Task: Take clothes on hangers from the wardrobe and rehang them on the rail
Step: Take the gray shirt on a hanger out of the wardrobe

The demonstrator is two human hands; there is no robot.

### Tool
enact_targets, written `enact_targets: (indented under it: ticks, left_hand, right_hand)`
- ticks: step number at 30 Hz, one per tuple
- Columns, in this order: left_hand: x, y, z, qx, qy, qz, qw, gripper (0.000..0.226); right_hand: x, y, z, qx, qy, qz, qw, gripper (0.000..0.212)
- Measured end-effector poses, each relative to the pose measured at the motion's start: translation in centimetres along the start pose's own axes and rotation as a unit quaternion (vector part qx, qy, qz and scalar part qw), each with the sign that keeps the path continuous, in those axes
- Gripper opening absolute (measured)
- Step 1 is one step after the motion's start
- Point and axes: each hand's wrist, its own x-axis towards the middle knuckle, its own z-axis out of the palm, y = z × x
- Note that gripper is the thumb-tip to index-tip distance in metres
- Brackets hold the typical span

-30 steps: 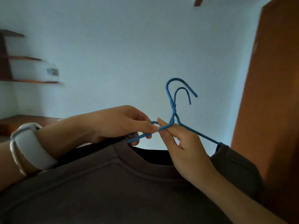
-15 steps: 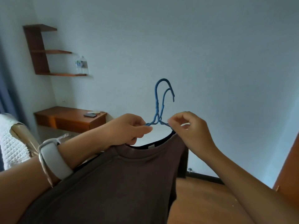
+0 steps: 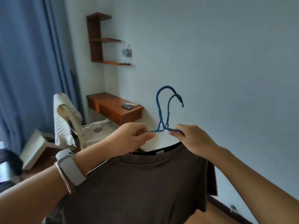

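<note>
Hangers point(image 3: 161, 117), apparently two, pinched by left hand point(image 3: 129, 139) and right hand point(image 3: 192, 139); bottle label point(image 3: 126, 52) unreadable.

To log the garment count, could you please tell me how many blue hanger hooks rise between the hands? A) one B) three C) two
C: two blue hooks rise side by side where the left hand and right hand pinch the hangers above the shirt.

The hangers point(image 3: 159, 116) sit between left hand point(image 3: 129, 139) and right hand point(image 3: 192, 140), shirt point(image 3: 137, 183) beneath.
</note>
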Motion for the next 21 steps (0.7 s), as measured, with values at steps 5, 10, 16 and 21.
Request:
enact_targets:
  ticks: [5,10,16,21]
  left_hand:
    - [2.8,-2.9,-0.5,-0.081,0.059,-0.091,0.991,0.018]
    - [3.5,-8.0,-1.5,-0.137,0.271,-0.164,0.939,0.014]
    - [4.8,-16.1,-5.4,-0.108,0.368,-0.189,0.904,0.023]
    - [3.6,-22.5,-10.0,0.024,0.358,-0.240,0.902,0.022]
  right_hand:
    - [6.6,1.5,0.5,-0.068,0.027,-0.144,0.987,0.043]
    - [14.9,-1.1,4.9,-0.019,0.045,-0.276,0.960,0.057]
    - [24.2,-5.4,12.9,0.000,0.015,-0.338,0.941,0.049]
    - [31.4,-10.2,19.2,0.055,-0.015,-0.372,0.926,0.045]
